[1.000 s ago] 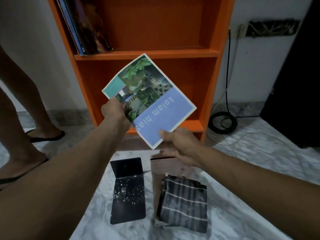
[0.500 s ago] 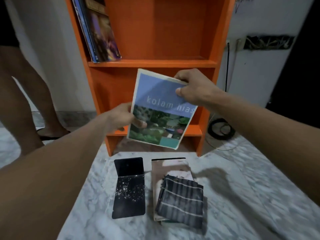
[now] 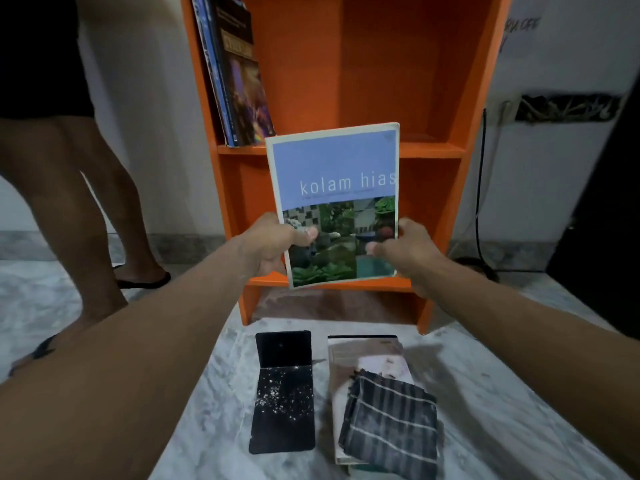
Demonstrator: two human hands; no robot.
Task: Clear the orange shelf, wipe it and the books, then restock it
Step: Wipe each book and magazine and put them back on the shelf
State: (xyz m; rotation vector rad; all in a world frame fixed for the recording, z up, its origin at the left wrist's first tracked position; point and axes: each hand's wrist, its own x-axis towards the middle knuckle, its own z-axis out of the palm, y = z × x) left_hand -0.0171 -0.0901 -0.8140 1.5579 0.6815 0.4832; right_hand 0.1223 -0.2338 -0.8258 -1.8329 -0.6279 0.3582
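I hold a thin blue book titled "kolam hias" (image 3: 334, 188) upright in front of the orange shelf (image 3: 398, 71). My left hand (image 3: 273, 244) grips its lower left edge and my right hand (image 3: 405, 251) grips its lower right edge. Several books (image 3: 235, 74) lean against the left wall of the upper compartment. The compartment behind the held book looks bare. On the marble floor lie a black bookend (image 3: 282, 389) and a pale book (image 3: 367, 358) with a folded striped cloth (image 3: 388, 424) on top of it.
Another person's bare legs in sandals (image 3: 104, 209) stand at the left, close to the shelf. A black cable (image 3: 479, 188) runs down the wall on the right from a socket. A dark object (image 3: 609, 209) fills the far right.
The book turned from tilted and upside down to upright, title readable. My right hand went from its top corner to its lower right edge. The view rose and moved closer to the shelf.
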